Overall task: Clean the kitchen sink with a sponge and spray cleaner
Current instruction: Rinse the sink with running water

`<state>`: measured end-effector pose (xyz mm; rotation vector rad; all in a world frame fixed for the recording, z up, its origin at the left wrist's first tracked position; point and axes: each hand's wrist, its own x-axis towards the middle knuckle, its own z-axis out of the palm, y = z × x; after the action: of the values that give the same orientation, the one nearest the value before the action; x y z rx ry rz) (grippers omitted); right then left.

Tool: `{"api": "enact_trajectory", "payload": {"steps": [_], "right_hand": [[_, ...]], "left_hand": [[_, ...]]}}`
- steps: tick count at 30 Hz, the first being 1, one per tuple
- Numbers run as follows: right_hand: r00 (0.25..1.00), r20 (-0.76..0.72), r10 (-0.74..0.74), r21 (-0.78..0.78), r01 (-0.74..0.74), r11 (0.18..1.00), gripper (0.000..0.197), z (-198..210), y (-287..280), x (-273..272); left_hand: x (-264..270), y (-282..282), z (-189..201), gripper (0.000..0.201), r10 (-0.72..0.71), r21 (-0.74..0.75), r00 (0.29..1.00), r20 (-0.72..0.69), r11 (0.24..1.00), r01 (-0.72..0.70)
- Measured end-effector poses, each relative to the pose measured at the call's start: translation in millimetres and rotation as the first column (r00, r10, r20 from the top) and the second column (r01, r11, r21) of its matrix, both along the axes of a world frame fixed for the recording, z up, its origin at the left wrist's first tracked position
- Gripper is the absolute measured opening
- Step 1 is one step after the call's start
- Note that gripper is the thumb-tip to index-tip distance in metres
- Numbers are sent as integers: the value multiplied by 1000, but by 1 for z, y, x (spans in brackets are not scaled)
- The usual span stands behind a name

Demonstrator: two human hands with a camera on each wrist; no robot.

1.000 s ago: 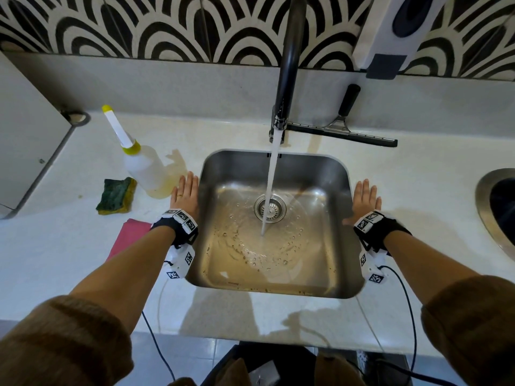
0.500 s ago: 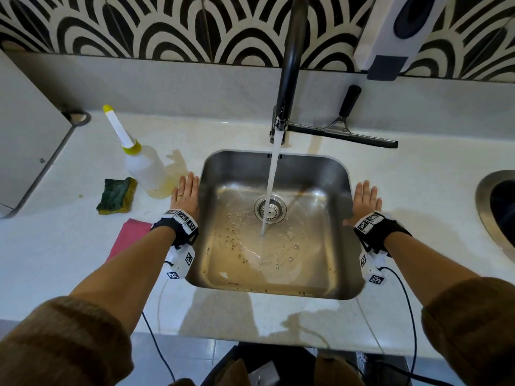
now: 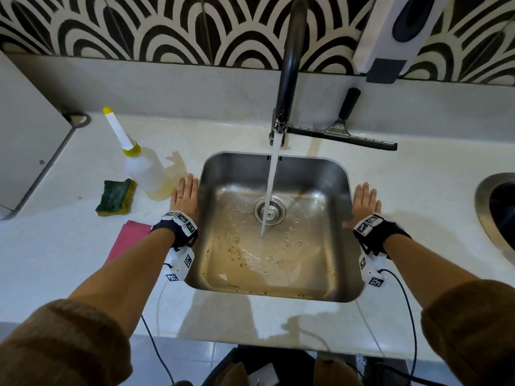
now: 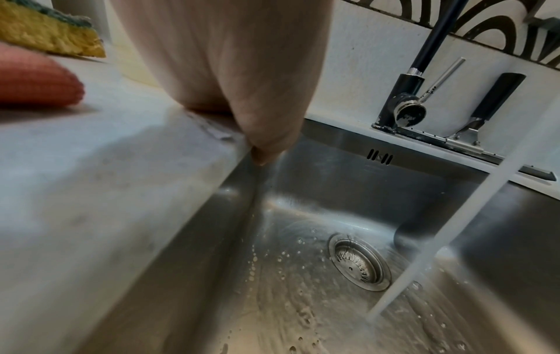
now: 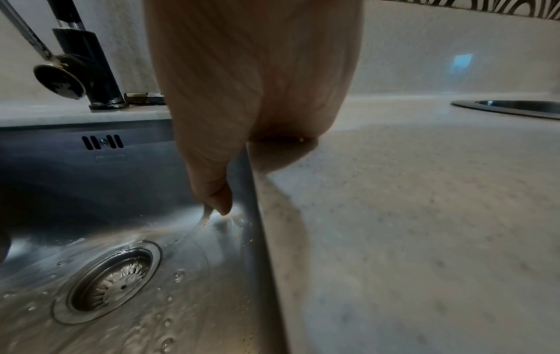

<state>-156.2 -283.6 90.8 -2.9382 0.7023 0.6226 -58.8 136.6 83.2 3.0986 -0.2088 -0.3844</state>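
Observation:
The steel sink (image 3: 331, 168) sits in a white counter, with water running from the black tap (image 3: 289, 65) onto its wet, speckled floor beside the drain (image 3: 269, 211). My left hand (image 3: 185, 195) lies flat on the counter at the sink's left rim, fingers straight, thumb over the edge (image 4: 266, 143). My right hand (image 3: 365, 200) lies flat at the right rim, its thumb hanging into the basin (image 5: 218, 191). Neither holds anything. A green and yellow sponge (image 3: 115, 197) and a white cleaner bottle (image 3: 143, 171) with a yellow-tipped nozzle stand left of my left hand.
A pink cloth (image 3: 129, 240) lies on the counter by my left forearm. A black squeegee (image 3: 342, 132) rests behind the sink by the tap base. A white dispenser (image 3: 395, 29) hangs on the patterned wall. A second round basin (image 3: 485, 218) is at the far right.
Both hands stay flat where they were. Only the running water and the bubbles on the sink floor shift.

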Motion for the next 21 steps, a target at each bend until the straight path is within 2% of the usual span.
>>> {"api": "enact_trajectory", "payload": {"steps": [6, 8, 10, 14, 18, 21], "right_hand": [[998, -15, -68, 9, 68, 998, 110, 4, 3, 10], [991, 30, -131, 60, 129, 990, 104, 11, 8, 18], [982, 119, -144, 127, 128, 984, 98, 17, 17, 30], [956, 287, -57, 221, -9, 975, 79, 33, 36, 66], [943, 326, 62, 271, -156, 950, 84, 49, 52, 105], [913, 396, 98, 323, -238, 916, 76, 58, 70, 130]], "left_hand": [[0, -1, 1, 77, -2, 16, 1000, 0, 1000, 2], [0, -1, 1, 77, -1, 12, 1000, -5, 1000, 1], [-1, -1, 2, 76, -2, 8, 1000, -11, 1000, 2], [-2, -3, 5, 77, -5, 16, 1000, -20, 1000, 6], [-2, -2, 5, 74, -8, 5, 1000, -27, 1000, 8], [0, -2, 2, 72, 8, 11, 1000, -11, 1000, -8]]}}
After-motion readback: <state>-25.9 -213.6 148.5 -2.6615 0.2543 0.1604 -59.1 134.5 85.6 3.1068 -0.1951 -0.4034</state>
